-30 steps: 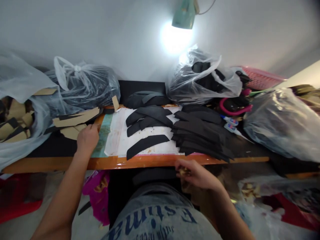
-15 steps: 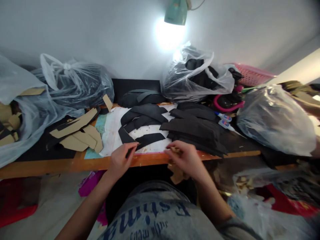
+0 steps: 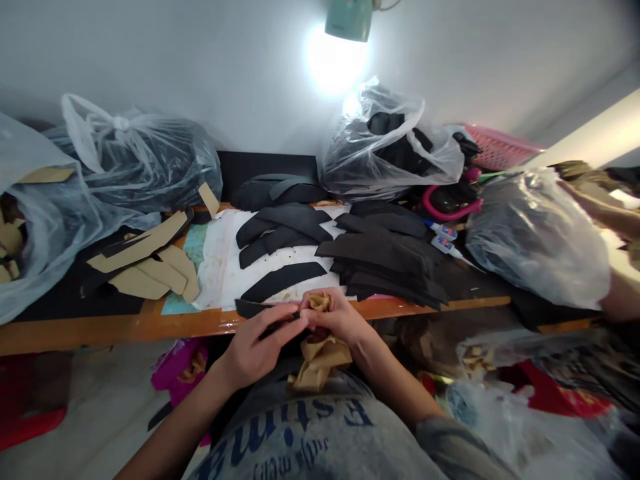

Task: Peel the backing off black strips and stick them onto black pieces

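Observation:
My left hand is pinched closed on a dark curved strip, whose end sticks out to the left at the table's front edge. Touching its fingertips is my right hand, closed around crumpled brown paper that hangs down in front of the shirt. Just beyond the hands, a single black curved piece lies on the white sheet. A small pile of black curved pieces sits behind it. Fingers hide where the strip and the paper meet.
Stacked black pieces lie on the right, with small glue bottles beyond. Tan card pieces are heaped at left. Plastic bags line the back, under a lamp. At far right, another person's arm shows.
My hands have come together. The left now holds a strip lifted from the white sheet and drawn to the table edge. My right hand has moved left with the brown paper.

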The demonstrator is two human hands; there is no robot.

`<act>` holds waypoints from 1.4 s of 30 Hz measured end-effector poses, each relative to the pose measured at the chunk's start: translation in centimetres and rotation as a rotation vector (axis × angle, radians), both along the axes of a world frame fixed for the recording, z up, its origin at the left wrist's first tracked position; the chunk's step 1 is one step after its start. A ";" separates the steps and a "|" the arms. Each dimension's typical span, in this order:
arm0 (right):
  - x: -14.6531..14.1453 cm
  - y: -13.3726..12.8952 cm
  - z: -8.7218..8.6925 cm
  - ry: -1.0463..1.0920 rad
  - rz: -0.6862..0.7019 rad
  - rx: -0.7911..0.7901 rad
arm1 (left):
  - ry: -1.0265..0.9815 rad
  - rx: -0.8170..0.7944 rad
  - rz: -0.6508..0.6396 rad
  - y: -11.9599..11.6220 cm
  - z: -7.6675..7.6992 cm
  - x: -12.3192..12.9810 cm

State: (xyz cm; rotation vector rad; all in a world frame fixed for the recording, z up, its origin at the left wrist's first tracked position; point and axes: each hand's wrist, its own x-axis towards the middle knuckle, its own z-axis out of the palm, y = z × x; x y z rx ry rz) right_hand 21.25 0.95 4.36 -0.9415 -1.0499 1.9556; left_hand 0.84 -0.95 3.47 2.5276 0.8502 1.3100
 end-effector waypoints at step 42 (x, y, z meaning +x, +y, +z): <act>4.7 3.8 -3.3 -1.004 -0.180 0.459 | -0.531 -0.854 0.838 1.5 -6.8 -2.9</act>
